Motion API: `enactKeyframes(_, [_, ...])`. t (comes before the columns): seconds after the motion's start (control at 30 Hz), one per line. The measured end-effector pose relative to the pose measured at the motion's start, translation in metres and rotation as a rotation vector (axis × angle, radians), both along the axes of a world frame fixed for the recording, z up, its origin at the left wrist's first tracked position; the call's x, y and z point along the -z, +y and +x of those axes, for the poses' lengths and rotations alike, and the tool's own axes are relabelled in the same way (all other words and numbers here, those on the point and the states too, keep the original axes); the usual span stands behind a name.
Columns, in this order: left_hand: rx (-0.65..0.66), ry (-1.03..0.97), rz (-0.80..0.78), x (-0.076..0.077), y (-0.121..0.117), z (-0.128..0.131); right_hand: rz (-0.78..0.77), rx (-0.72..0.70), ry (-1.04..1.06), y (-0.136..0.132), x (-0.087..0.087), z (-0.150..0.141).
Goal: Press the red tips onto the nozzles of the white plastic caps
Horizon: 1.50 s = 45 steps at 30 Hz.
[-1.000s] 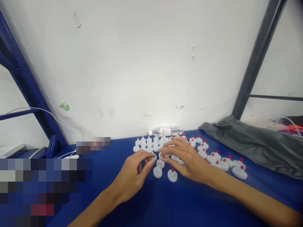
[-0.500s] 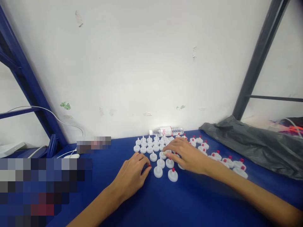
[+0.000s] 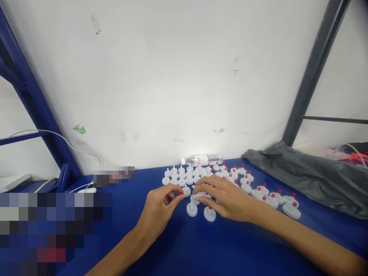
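My left hand (image 3: pixel 161 205) pinches a small red cap (image 3: pixel 181 193) between thumb and forefinger. More red shows inside its curled fingers. Just right of its fingertips stands a white nozzle lid (image 3: pixel 186 191), apart from the red cap. My right hand (image 3: pixel 220 195) reaches in from the right, its thumb and forefinger around a white nozzle lid (image 3: pixel 196 200) whose top they partly hide. Closer to me are a bare-tipped white lid (image 3: pixel 192 209) and a white lid with a red tip (image 3: pixel 209 214).
Several bare white nozzle lids (image 3: pixel 174 175) stand in rows behind my hands. Red-tipped lids (image 3: pixel 270 201) spread to the right on the blue table (image 3: pixel 184 249). A clear bottle (image 3: pixel 214 159) lies along the wall. Dark grey plastic sheeting (image 3: pixel 310 180) lies at the right.
My right hand has come nearer and slightly left, onto a closer lid. My left hand has turned and lifted a little, bringing the red cap at its fingertips into view.
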<state>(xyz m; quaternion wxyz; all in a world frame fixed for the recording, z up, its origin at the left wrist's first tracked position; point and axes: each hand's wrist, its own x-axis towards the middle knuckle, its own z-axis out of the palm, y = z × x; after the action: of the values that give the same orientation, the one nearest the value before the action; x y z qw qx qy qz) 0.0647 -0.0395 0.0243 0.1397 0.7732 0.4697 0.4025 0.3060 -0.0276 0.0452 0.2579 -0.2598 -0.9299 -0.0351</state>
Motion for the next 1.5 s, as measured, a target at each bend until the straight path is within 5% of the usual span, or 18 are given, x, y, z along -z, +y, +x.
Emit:
enactKeyframes(0.4, [0.156, -0.102, 0.126, 0.0, -0.004, 0.004, -0.122, -0.059, 0.004, -0.012, -0.001, -0.008])
enactKeyframes(0.63, [0.167, -0.137, 0.065, -0.001, -0.005, 0.002, -0.073, -0.078, -0.004, -0.012, -0.002, -0.009])
enactKeyframes(1.07, [0.199, 0.204, 0.112, 0.008, -0.008, 0.003, 0.106, -0.184, -0.055, -0.011, 0.004, -0.009])
enactKeyframes(1.5, [0.262, 0.176, 0.017, 0.001, -0.023, 0.003, 0.219, -0.212, -0.146, -0.019, 0.006, -0.012])
